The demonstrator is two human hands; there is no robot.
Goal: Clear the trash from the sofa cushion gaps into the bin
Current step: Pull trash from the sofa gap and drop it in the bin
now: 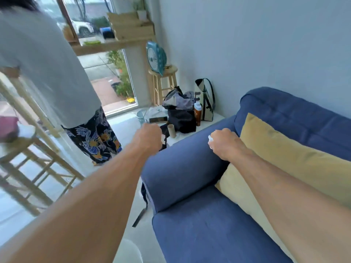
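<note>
Arms stretch forward from a person leaning over a blue sofa (209,224). The right hand (225,144) is balled into a fist above the sofa's padded armrest (180,168), with a bit of crumpled white trash (210,139) showing at its knuckles. The left hand (149,136) is also curled tight, held out past the armrest over the floor; something small and white (163,138) peeks from its fingers, too little showing to name. A mustard-yellow cushion (284,158) leans against the sofa back, under the right forearm. Beyond the hands, a small wire mesh bin (141,115) stands on the pale floor near a dark bag (180,114) stuffed with clothes, a phone (158,119) and a cardboard tube (171,130). A teal fan (155,57) sits on a wooden stool (164,80). Another person (57,73) in a grey shirt stands at left.
</note>
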